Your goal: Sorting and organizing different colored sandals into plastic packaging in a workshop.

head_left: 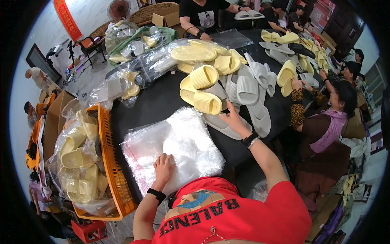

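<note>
My left hand [164, 165] rests on a thick stack of clear plastic bags [183, 142], its fingers lying on the top sheet and holding nothing. At the right of the stack, my right hand [235, 119] reaches toward a pair of pale yellow slide slippers [208, 103]; its fingers are apart, with the thumb close to the nearer slipper. Whether they touch cannot be seen clearly. The yellow pair lies on top of grey slide slippers [259, 116], several of which spread out to the right and beneath my hand. Ribbed straps mark both colours.
An orange plastic basket [109, 158] at the left holds bagged yellow slippers [77, 152]. More bagged slippers [195, 53] lie along the far side of the black table [162, 97]. A co-worker in brown [331, 110] handles yellow slippers at the right; another person [203, 16] stands opposite.
</note>
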The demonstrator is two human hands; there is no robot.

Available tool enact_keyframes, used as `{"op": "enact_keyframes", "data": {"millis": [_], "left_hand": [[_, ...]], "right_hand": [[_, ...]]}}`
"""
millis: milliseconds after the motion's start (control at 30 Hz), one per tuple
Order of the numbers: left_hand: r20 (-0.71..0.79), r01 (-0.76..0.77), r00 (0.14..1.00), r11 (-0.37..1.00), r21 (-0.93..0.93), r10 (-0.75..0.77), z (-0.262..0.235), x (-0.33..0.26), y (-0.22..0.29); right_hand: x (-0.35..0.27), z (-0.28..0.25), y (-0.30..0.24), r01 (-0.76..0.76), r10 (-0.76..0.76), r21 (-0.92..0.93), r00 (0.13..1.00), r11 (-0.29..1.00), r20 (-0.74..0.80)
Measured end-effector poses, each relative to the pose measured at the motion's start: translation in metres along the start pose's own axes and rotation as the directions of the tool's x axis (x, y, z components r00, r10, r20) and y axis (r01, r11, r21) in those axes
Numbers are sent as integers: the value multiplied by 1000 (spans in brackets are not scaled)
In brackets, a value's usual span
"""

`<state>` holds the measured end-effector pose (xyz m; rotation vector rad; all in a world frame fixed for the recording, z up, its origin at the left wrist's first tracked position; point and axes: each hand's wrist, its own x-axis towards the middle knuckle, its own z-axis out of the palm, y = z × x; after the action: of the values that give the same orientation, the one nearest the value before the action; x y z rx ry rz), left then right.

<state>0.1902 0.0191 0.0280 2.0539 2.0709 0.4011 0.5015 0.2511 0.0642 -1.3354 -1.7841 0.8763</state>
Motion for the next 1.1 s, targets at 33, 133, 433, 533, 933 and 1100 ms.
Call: {"op": "enact_keyframes", "data": {"millis": [33, 133, 433, 533, 933, 1100], "left_hand": [[1, -1, 1000, 1000, -1, 1, 1, -1, -1], [-8, -15, 1000, 1000, 13, 15, 6, -1, -3], [-29, 23, 999, 998, 52, -21, 12, -6, -2], [-42, 21, 999, 999, 43, -20, 15, -5, -4], [18, 61, 998, 998, -19, -60, 19, -12, -6], [47, 69, 996, 998, 3, -69, 24, -6, -4]], "right_hand": [[4, 7, -2, -52, 54, 50, 998, 997, -44], [30, 18, -7, -145, 145, 18, 989, 989, -23], [73, 35, -44, -78, 90, -402, 996, 912, 10], [92, 22, -62, -114, 156, -423, 986, 899, 65], [160, 44, -31, -176, 175, 4, 978, 984, 115], [150, 40, -70, -157, 154, -50, 986, 986, -58]]}}
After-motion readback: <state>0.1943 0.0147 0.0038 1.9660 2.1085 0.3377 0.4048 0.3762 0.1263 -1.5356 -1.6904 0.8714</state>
